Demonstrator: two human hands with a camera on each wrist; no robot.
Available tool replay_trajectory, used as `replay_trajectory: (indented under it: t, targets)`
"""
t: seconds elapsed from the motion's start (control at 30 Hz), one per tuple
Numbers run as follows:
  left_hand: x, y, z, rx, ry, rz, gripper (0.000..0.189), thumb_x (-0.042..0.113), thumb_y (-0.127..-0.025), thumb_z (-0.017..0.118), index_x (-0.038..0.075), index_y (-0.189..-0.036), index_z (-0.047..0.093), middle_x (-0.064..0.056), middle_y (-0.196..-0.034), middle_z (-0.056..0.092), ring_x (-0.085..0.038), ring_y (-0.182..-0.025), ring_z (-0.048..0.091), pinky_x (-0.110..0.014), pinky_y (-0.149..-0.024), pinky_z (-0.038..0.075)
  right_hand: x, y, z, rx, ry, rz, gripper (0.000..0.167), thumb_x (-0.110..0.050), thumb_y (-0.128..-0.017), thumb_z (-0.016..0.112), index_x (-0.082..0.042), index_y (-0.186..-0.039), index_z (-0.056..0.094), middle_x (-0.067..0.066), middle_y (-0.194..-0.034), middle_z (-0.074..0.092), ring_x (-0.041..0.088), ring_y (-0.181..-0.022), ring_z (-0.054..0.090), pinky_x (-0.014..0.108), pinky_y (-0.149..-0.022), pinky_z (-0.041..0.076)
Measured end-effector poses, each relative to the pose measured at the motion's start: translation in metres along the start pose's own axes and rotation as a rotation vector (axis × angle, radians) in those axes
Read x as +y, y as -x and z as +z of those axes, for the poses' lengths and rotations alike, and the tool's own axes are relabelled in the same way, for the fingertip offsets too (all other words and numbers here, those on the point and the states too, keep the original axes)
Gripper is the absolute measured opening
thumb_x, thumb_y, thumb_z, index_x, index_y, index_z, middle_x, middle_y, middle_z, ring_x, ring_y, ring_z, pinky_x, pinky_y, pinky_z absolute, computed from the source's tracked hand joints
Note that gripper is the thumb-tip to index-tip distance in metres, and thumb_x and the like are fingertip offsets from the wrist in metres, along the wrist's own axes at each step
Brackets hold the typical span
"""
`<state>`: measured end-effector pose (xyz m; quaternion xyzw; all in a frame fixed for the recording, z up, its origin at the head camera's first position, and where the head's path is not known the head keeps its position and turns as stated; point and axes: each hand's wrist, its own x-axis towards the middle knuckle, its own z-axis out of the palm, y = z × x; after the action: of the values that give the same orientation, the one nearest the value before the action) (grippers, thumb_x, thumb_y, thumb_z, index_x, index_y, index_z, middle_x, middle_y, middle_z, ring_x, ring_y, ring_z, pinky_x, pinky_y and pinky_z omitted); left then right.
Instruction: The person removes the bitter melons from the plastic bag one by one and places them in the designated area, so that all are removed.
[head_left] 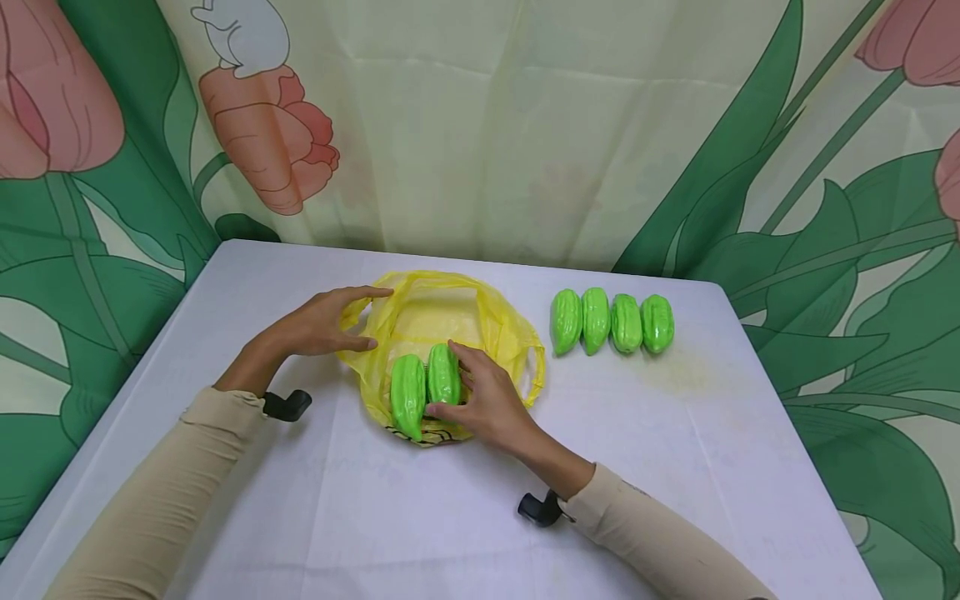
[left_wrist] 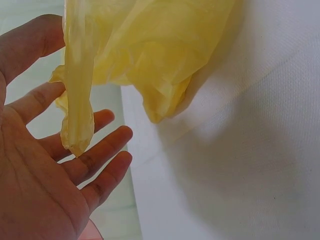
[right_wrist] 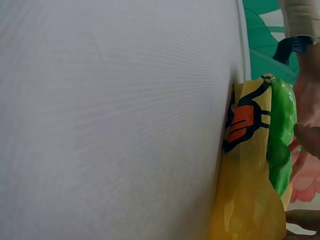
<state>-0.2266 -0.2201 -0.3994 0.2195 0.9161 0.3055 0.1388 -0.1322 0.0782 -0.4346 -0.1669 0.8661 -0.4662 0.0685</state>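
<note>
A yellow plastic bag lies on the table with its mouth spread wide. Two green, ridged bitter melons sit side by side at its near side, a left one and a right one. My right hand holds the right melon, fingertips at its far end and thumb at its near end. At the bag's left rim is my left hand, fingers spread. In the left wrist view a bag handle hangs across those fingers. The right wrist view shows a melon above the bag's printed side.
Several more bitter melons stand in a row on the white tablecloth, right of the bag. A curtain printed with flowers and leaves hangs behind the table. Each wrist wears a black camera mount, the left one near the cuff.
</note>
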Motion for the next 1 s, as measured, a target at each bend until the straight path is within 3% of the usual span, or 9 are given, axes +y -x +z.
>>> replay_trajectory:
  t: [0.13, 0.63, 0.87, 1.0]
  targets:
    - [0.001, 0.0, 0.0, 0.001, -0.003, 0.005, 0.081, 0.026, -0.093, 0.083, 0.02, -0.163, 0.044, -0.019, -0.17, 0.038, -0.045, -0.158, 0.032, -0.07, -0.126, 0.027, 0.001, -0.001, 0.001, 0.011, 0.096, 0.002, 0.098, -0.025, -0.081, 0.095, -0.007, -0.162, 0.043, 0.013, -0.162, 0.05, 0.03, -0.152, 0.047, 0.047, -0.125, 0.042]
    - [0.004, 0.001, -0.001, 0.001, -0.01, 0.002, 0.081, 0.028, -0.093, 0.083, 0.02, -0.163, 0.044, -0.02, -0.169, 0.039, -0.047, -0.157, 0.034, -0.072, -0.125, 0.028, 0.002, 0.001, -0.002, 0.041, 0.076, 0.006, 0.089, -0.017, -0.085, 0.091, -0.006, -0.161, 0.045, 0.013, -0.163, 0.049, 0.03, -0.153, 0.046, 0.049, -0.126, 0.04]
    - [0.004, 0.002, -0.001, 0.004, -0.004, -0.001, 0.081, 0.028, -0.093, 0.083, 0.02, -0.163, 0.044, -0.02, -0.17, 0.038, -0.046, -0.158, 0.032, -0.072, -0.125, 0.028, -0.002, 0.001, -0.008, 0.059, -0.007, 0.027, 0.089, -0.01, -0.086, 0.089, -0.008, -0.162, 0.043, 0.011, -0.166, 0.044, 0.029, -0.151, 0.049, 0.042, -0.111, 0.055]
    - [0.004, 0.001, 0.0, 0.001, 0.0, -0.009, 0.081, 0.027, -0.093, 0.083, 0.021, -0.163, 0.044, -0.02, -0.17, 0.038, -0.047, -0.158, 0.032, -0.072, -0.126, 0.027, -0.002, 0.002, -0.012, 0.072, -0.049, 0.034, 0.09, -0.006, -0.086, 0.089, -0.009, -0.162, 0.043, 0.009, -0.167, 0.043, 0.029, -0.15, 0.049, 0.041, -0.109, 0.055]
